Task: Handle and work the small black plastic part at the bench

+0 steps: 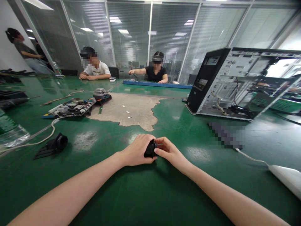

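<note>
Both of my hands meet at the middle of the green table (150, 188). My left hand (137, 150) is curled around a small black part (150, 149), most of which its fingers hide. My right hand (168, 149) pinches the same black part from the right side with thumb and fingertips. The part rests just above the table top.
An open computer case (237, 83) lies on its side at the right. A circuit board (70, 108) and a cooler fan (101, 94) sit at the left, near a black funnel-shaped piece (55, 144) and a white cable (42, 133). A white object (285, 177) lies far right. Two people sit opposite.
</note>
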{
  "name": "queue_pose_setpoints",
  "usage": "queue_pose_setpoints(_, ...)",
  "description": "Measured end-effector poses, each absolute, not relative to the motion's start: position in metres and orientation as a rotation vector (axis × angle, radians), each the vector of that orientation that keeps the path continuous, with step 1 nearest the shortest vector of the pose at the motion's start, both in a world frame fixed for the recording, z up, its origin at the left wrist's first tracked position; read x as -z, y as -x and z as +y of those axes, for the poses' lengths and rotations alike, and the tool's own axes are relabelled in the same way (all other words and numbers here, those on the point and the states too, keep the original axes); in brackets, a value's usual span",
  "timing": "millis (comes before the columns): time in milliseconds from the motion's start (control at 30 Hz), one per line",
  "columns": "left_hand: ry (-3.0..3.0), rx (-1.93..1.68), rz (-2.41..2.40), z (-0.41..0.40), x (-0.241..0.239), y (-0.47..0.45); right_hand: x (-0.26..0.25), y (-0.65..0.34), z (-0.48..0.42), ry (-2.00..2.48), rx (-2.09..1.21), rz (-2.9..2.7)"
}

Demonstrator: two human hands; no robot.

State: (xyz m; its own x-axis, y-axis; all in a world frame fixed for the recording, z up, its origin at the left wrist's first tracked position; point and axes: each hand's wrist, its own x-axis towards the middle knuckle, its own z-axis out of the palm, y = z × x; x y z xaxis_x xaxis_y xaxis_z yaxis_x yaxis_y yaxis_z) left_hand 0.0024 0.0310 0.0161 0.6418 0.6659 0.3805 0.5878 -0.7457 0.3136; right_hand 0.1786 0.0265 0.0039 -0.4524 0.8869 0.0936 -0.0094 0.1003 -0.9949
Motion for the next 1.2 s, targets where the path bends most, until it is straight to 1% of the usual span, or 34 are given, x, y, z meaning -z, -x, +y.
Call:
queue_pose_setpoints(233, -2.690, -0.734, 1.042, 0.0305, -0.0161, -0.0026, -0.0077, -0.1787, 0.0214, 0.821, -1.485, -1.587)
queue_pose_setpoints(567, -2.681, -0.740, 1.040, 0.0307, -0.0170, -0.0023, -0.0063, -0.1777, 0.0253, 0.922, -1.409, -1.604)
queue_pose_setpoints(833, -2.685, -0.744, 1.047, 0.0308, -0.0157, -0.0024, -0.0081, -0.1791, 0.0222, 0.802, -1.500, -1.586)
queue_pose_setpoints(1200, -2.687, -0.744, 1.034, 0.0312, -0.0160, -0.0018, -0.0036, -0.1778, 0.0256, 0.904, -1.429, -1.594)
